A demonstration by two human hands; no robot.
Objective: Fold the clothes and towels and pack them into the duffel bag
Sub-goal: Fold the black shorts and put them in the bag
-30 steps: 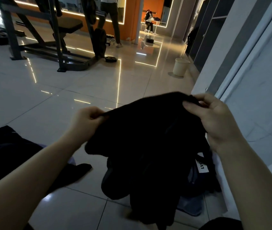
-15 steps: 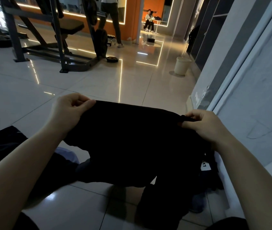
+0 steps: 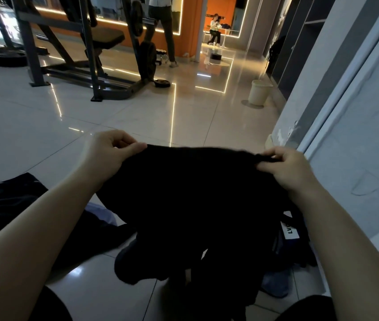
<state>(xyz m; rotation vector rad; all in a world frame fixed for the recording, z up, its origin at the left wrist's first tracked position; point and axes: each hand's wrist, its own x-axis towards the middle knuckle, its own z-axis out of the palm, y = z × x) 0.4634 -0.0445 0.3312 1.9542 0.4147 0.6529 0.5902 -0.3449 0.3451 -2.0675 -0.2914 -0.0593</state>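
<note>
Head view: black garment is held up above tiled floor, stretched btwn both hands. Its top edge is pinched at one corner by left hand, at the other by right hand. Dark clothes are seen lying on floor at left.

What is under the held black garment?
Under the black garment, by its right edge: a white label on dark fabric and a blue cloth. The rest is covered.
</note>
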